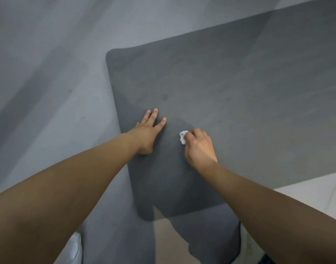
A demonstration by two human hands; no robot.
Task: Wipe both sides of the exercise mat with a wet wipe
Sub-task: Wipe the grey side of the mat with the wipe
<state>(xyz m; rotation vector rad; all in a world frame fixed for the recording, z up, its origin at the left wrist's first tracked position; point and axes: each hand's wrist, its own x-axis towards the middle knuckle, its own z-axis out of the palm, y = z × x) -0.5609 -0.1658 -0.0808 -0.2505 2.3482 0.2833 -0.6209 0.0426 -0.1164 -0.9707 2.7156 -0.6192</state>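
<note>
Dark grey exercise mat (230, 88) lies flat; crumpled white wet wipe (183, 136) rests on it.

Exercise mat (230, 96) cut off at right edge; wet wipe (183, 137) mostly under fingers.

Left hand (148, 132) flat on mat (239, 96); right hand (198, 147) grips wipe (183, 137).

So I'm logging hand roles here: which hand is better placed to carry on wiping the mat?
The right hand: it already grips the wipe against the mat. The left hand lies flat with fingers spread on the mat beside it, holding nothing, probably steadying it.
</note>
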